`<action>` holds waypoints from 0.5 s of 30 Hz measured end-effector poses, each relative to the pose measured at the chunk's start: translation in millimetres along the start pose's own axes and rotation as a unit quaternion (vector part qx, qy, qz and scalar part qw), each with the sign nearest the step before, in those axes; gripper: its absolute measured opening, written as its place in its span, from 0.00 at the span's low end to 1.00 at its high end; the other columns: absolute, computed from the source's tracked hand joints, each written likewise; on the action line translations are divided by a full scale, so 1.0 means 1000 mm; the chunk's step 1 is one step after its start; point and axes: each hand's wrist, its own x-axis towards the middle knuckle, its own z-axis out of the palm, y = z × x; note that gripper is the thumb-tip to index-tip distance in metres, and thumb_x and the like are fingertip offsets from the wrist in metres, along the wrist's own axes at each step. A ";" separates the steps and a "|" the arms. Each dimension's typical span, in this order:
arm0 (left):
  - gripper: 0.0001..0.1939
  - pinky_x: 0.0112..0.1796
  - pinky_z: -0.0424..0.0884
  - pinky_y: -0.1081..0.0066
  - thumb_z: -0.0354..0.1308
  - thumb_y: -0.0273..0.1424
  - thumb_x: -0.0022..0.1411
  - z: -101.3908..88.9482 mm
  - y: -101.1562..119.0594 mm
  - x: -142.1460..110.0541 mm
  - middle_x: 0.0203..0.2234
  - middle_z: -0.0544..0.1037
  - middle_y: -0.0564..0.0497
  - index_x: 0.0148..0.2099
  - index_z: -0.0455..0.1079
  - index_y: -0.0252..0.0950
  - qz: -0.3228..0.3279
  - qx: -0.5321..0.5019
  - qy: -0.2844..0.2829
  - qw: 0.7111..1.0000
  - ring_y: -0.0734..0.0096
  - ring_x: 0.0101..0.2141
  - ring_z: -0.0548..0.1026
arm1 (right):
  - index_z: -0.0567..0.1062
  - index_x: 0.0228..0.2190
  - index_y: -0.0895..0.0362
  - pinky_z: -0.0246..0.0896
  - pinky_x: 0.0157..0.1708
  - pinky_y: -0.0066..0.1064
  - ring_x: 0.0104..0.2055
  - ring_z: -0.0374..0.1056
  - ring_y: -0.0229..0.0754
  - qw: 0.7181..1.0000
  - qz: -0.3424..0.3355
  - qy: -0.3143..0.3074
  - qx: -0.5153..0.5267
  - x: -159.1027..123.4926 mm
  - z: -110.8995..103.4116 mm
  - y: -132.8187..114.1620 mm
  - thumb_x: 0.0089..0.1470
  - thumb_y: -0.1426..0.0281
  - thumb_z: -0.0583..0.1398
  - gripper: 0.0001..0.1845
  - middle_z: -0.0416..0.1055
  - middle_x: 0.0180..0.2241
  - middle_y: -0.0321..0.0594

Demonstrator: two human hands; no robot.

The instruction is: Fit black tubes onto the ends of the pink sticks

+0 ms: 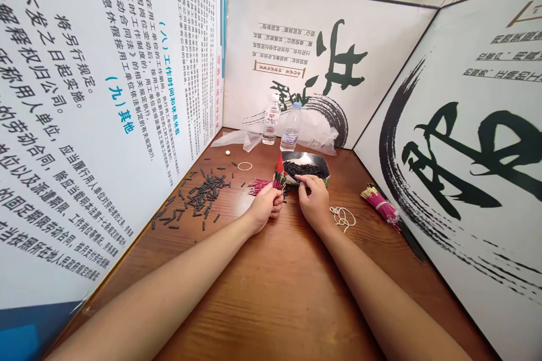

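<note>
My left hand (266,207) is closed around a bundle of thin pink-red wires (278,180) with black pieces at their upper ends. A red pointed piece (279,163) stands up just behind that bundle. More pink-red wires (257,186) lie on the table beside my left hand. My right hand (314,194) is at the front edge of an open box (324,163) filled with small black tubes (302,170). Its fingers are bent together at the tips; whatever they pinch is too small to make out.
Loose black tubes (207,194) lie scattered on the left. Rubber bands (344,217) rest right of my right hand, near a tied bundle of pink wires (381,206). Another band (244,166), two water bottles (291,128) and plastic bags (319,138) are farther back. Printed panels (292,11) enclose the table.
</note>
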 end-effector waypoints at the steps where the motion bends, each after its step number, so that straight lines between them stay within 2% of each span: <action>1: 0.11 0.17 0.38 0.79 0.53 0.30 0.54 0.000 0.000 0.000 0.17 0.55 0.62 0.31 0.49 0.39 0.001 0.000 0.000 1.000 0.86 0.13 0.47 | 0.77 0.38 0.56 0.61 0.46 0.41 0.42 0.67 0.47 1.000 0.003 0.003 0.019 0.000 -0.001 -0.002 0.57 0.73 0.52 0.15 0.74 0.37 0.44; 7: 0.11 0.17 0.38 0.79 0.52 0.30 0.54 0.000 0.001 0.000 0.17 0.54 0.63 0.32 0.50 0.39 0.000 0.005 0.003 1.000 0.86 0.13 0.47 | 0.76 0.33 0.57 0.62 0.37 0.34 0.36 0.67 0.42 0.988 0.069 0.007 0.137 -0.002 0.000 -0.014 0.55 0.70 0.54 0.10 0.73 0.33 0.41; 11: 0.10 0.17 0.38 0.80 0.53 0.30 0.53 0.001 0.001 0.000 0.17 0.54 0.63 0.32 0.52 0.39 -0.004 0.002 0.005 1.000 0.86 0.13 0.47 | 0.72 0.30 0.56 0.59 0.29 0.30 0.28 0.63 0.38 0.971 0.118 -0.010 0.207 -0.006 0.004 -0.023 0.53 0.68 0.55 0.07 0.69 0.27 0.36; 15: 0.09 0.17 0.39 0.81 0.52 0.29 0.53 0.001 0.001 0.000 0.17 0.55 0.63 0.32 0.53 0.38 -0.009 0.013 0.012 1.000 0.86 0.13 0.47 | 0.72 0.28 0.56 0.59 0.30 0.30 0.27 0.63 0.38 0.969 0.121 -0.020 0.216 -0.008 0.005 -0.027 0.50 0.69 0.56 0.05 0.70 0.27 0.36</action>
